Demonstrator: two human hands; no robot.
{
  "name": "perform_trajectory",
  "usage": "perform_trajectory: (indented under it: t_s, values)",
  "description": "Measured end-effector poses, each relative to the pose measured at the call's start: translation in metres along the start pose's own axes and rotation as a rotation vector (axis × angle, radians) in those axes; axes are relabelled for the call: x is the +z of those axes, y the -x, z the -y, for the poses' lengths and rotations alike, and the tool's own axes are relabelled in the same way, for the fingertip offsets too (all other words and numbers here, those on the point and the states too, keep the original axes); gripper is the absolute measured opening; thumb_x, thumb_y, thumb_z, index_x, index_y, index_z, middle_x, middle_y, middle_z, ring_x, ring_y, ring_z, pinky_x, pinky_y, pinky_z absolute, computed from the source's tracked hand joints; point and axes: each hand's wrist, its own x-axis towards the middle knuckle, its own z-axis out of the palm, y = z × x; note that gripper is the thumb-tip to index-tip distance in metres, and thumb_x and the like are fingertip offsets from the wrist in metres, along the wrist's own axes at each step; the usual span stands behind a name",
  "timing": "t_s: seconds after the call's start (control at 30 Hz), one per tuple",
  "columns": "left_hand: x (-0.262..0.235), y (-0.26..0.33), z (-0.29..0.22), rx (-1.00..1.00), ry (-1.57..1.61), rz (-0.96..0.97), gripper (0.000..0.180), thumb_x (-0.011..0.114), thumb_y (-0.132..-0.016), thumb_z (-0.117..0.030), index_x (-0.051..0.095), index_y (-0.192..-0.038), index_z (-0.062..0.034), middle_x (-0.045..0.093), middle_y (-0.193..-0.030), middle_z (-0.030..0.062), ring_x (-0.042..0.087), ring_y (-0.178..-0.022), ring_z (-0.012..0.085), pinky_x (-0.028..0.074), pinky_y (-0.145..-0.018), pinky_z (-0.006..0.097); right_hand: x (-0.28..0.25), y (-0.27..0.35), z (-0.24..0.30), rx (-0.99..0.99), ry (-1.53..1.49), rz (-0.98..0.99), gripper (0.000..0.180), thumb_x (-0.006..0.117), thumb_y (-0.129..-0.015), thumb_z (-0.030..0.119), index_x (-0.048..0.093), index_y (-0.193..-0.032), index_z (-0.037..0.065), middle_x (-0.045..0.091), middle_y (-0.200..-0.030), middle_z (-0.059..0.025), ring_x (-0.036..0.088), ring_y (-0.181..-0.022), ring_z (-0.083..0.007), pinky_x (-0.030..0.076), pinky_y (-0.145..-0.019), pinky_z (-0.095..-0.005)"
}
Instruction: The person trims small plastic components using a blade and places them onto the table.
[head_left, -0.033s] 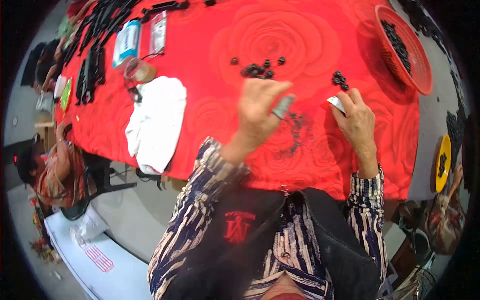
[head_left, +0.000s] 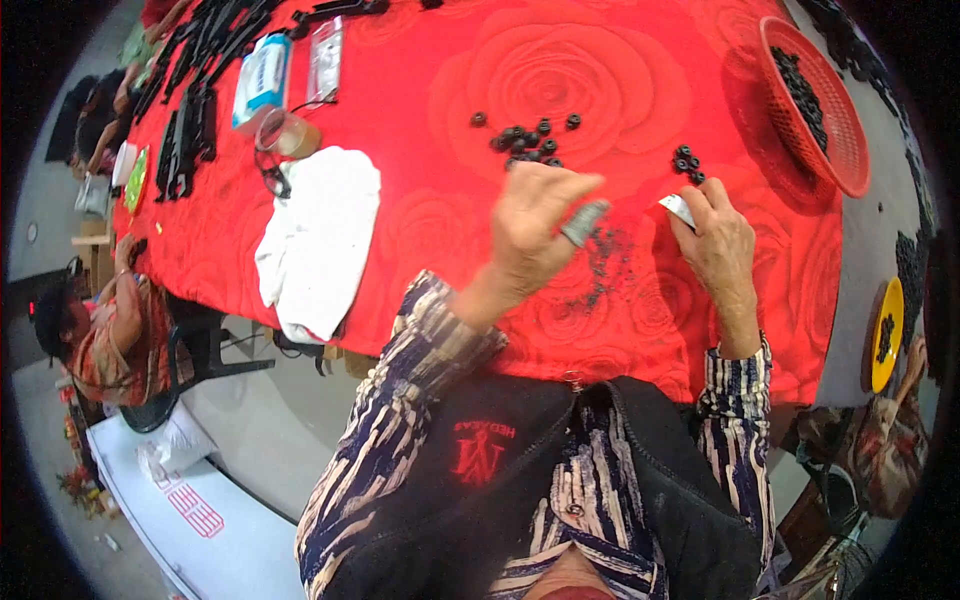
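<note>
Basket holds black rings; right hand pinches white piece; left hand loosely curled, holding nothing.

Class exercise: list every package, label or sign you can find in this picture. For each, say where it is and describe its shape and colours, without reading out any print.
Blue-and-white pack: far left of the red table, rectangular, lying flat.
Clear bag: just right of the pack, oblong, see-through, contents unclear.
White sign: on the floor at lower left, long white strip with red marks.
White slip: at the right hand, small; too small to tell more.
</note>
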Motion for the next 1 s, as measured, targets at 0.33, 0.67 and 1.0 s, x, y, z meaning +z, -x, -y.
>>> perform_trajectory:
  t_s: [0.33, 0.67, 1.0]
  values:
    - [-0.001, 0.007, -0.024, -1.057, 1.126, 0.235, 0.008, 0.064, -0.083, -0.008, 0.061, -0.088, -0.0022, 0.060, -0.080, 0.0031, 0.056, -0.066, 0.0074, 0.045, -0.051, 0.022, 0.004, 0.000, 0.014, -0.345, -0.565, -0.076, 0.026, 0.071, -0.067, 0.005, 0.060, -0.091, 0.002, 0.058, -0.077, -0.0098, 0.059, -0.065, -0.0255, 0.047, -0.054, -0.0326]
    - [-0.011, 0.003, -0.019, -1.212, 1.350, 0.616, 0.019, 0.063, -0.085, -0.014, 0.063, -0.094, 0.0016, 0.064, -0.075, 0.0050, 0.058, -0.061, 0.0079, 0.047, -0.050, 0.021, -0.008, 0.007, 0.033, -0.532, -0.646, -0.074, 0.037, 0.074, -0.061, 0.005, 0.060, -0.094, 0.000, 0.057, -0.077, -0.0105, 0.060, -0.064, -0.0234, 0.048, -0.053, -0.0324]
    - [-0.009, 0.010, -0.020, -1.317, 1.475, 0.630, 0.021, 0.066, -0.079, -0.012, 0.064, -0.093, 0.0027, 0.065, -0.078, 0.0105, 0.061, -0.057, 0.0132, 0.049, -0.047, 0.022, -0.008, 0.013, 0.029, -0.335, -1.027, 0.058, 0.032, 0.075, -0.060, -0.004, 0.064, -0.090, -0.002, 0.062, -0.081, -0.0106, 0.060, -0.071, -0.0197, 0.047, -0.059, -0.0287]
